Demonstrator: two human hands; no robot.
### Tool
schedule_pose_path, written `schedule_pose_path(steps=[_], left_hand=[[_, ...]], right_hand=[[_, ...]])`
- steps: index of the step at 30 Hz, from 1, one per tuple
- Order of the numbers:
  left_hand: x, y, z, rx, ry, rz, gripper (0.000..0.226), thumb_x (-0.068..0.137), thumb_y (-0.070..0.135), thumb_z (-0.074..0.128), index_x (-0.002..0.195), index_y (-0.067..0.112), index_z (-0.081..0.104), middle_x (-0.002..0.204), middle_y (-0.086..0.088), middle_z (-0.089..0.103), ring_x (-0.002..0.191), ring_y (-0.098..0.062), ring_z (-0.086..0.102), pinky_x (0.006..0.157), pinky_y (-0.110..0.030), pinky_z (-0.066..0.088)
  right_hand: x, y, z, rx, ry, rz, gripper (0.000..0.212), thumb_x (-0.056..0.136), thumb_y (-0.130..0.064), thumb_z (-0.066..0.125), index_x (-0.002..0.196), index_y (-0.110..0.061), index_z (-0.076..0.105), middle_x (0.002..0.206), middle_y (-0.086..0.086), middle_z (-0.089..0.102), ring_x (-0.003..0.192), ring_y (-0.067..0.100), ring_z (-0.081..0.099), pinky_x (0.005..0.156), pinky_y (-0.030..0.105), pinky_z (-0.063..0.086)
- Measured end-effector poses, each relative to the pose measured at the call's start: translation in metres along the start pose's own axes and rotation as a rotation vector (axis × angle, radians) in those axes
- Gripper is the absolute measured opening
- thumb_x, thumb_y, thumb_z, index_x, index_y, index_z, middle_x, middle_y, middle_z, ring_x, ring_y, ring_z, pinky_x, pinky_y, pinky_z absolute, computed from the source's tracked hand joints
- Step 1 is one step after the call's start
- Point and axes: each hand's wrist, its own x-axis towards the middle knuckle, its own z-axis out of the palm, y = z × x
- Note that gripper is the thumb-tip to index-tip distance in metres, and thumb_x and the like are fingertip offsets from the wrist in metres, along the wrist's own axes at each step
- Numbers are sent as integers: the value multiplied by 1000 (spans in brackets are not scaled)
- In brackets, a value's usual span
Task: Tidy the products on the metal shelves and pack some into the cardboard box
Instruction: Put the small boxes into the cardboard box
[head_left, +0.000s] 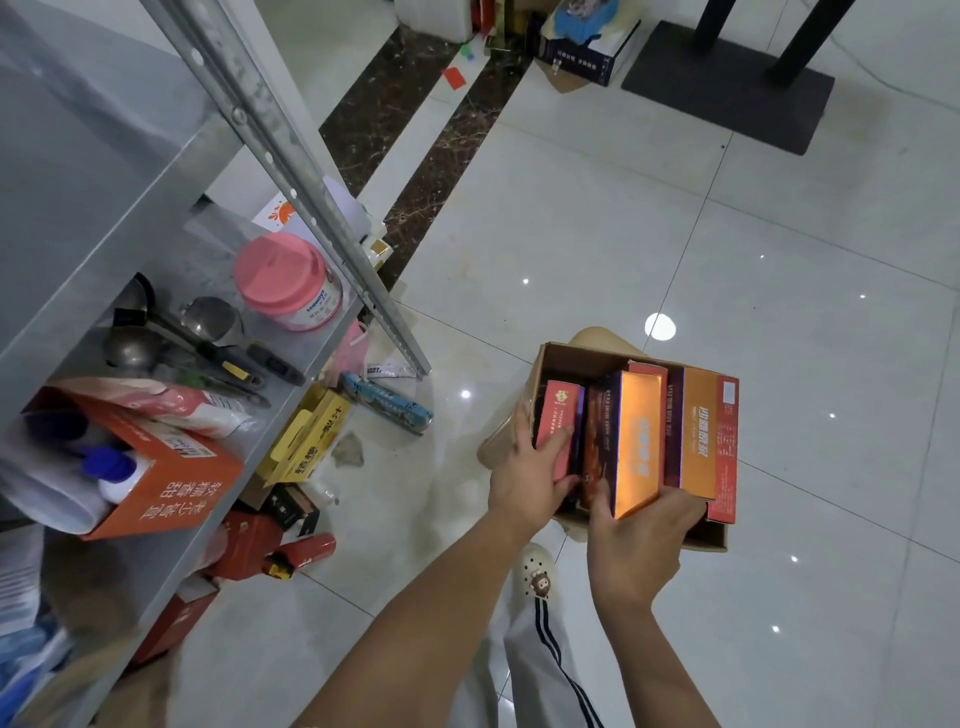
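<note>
A brown cardboard box (571, 356) stands on the white tiled floor to the right, filled with several upright product boxes. My left hand (535, 467) grips a pink-red box (558, 410) at the box's left side. My right hand (636, 540) holds the bottom of an orange box with a purple edge (636, 441) in the middle. Further right stand a second orange box (698, 431) and a red one (727, 447). The metal shelves (130, 171) fill the left of the view, with a pink-lidded tub (285, 280), metal ladles (171, 332) and an orange carton (171, 483) on one level.
Under and beside the shelf lie a yellow carton (306, 436), a blue tube-shaped pack (387, 402), a red bottle (301, 553) and dark small boxes. A black stand base (727, 88) and a dark blue box (592, 47) sit at the far side. My shoe (537, 571) is near the box.
</note>
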Motion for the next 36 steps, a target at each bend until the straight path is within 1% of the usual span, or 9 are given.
schedule_pose_path(steps=[4,12,16,18,21,25,30,33,36], left_hand=[[2,7,4,-1,78,-49,60,96,39,54,146,33,21,156,-15,12,116,-30,56,88,-37,54],[1,-3,9,-11,86,24,54,101,42,41,150,33,20,156,-13,10,117,-28,55,85,-37,56],[4,-10,6,44,36,48,62,102,33,43,153,39,8,158,-13,3,123,-32,50,87,-40,55],[4,-13,5,82,3,66,69,101,31,46,153,39,1,158,-14,0,127,-33,46,90,-41,54],[7,-16,2,26,-46,91,64,103,33,40,154,39,1,158,-13,-2,130,-34,44,91,-43,53],[-2,-21,-8,-184,-96,111,64,104,34,36,151,47,-5,161,-3,-16,145,-32,25,104,-47,45],[-35,-34,-13,-309,-125,11,97,93,56,51,148,32,-25,160,1,-26,150,-21,9,107,-45,37],[-41,-35,-12,-281,-216,-63,105,87,63,53,149,33,-26,160,-1,-28,151,-23,7,111,-50,32],[-39,-32,-11,-257,-258,-57,107,86,62,56,146,36,-30,158,0,-32,151,-25,7,112,-50,34]], right_hand=[[2,1,6,-28,6,-19,57,84,-25,74,121,2,40,125,19,40,114,32,48,75,46,52],[18,12,44,-274,-30,-153,56,74,-20,81,110,2,44,107,26,53,97,41,55,77,46,50],[25,24,60,-487,-36,-401,72,80,-21,70,142,-4,38,143,23,39,133,40,37,113,51,24],[30,23,58,-524,-71,-450,77,83,-24,68,149,-7,31,152,21,31,142,38,25,116,53,12],[37,21,56,-506,-145,-448,79,87,-34,64,151,-8,25,156,21,26,145,37,18,117,56,12],[41,31,33,-444,-121,-599,73,96,-50,36,153,-8,20,159,17,16,148,31,10,119,50,2],[54,100,-31,-363,-54,-484,86,90,-56,38,151,0,16,156,23,17,147,32,12,116,54,9],[63,142,-47,-320,-203,-300,97,87,-67,47,152,-3,13,157,24,14,145,38,16,114,61,17],[75,151,-49,-118,-456,-81,113,73,-61,56,152,-20,-12,162,6,-13,150,25,-4,117,55,18]])
